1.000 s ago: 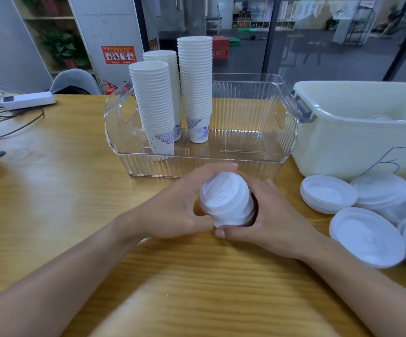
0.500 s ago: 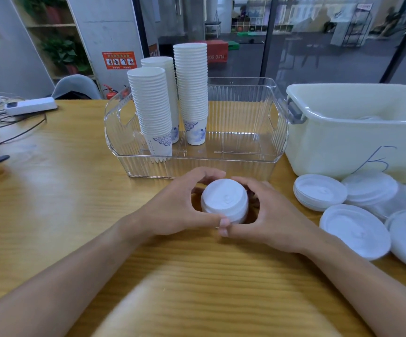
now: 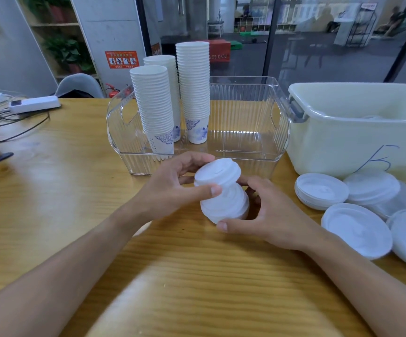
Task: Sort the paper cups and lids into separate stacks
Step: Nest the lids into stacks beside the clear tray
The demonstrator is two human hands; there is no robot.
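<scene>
Just in front of the clear bin, both my hands hold white lids. My left hand (image 3: 170, 188) pinches the top lid (image 3: 217, 171), which sits tilted and lifted off the short lid stack (image 3: 226, 205). My right hand (image 3: 267, 215) cups that stack from the right and below. Three tall stacks of paper cups (image 3: 193, 88) with blue patterns stand in the left part of the clear plastic bin (image 3: 245, 122). Loose white lids (image 3: 322, 190) lie spread on the table at the right.
A cream plastic tub (image 3: 357, 132) stands to the right of the clear bin. A white power strip (image 3: 35, 104) and black cables (image 3: 17, 127) lie at the table's far left. Bare wooden table (image 3: 51, 190) stretches left and toward me.
The top lid has come up and tilted off the stack in my left hand's grip. My right hand has shifted lower around the remaining stack.
</scene>
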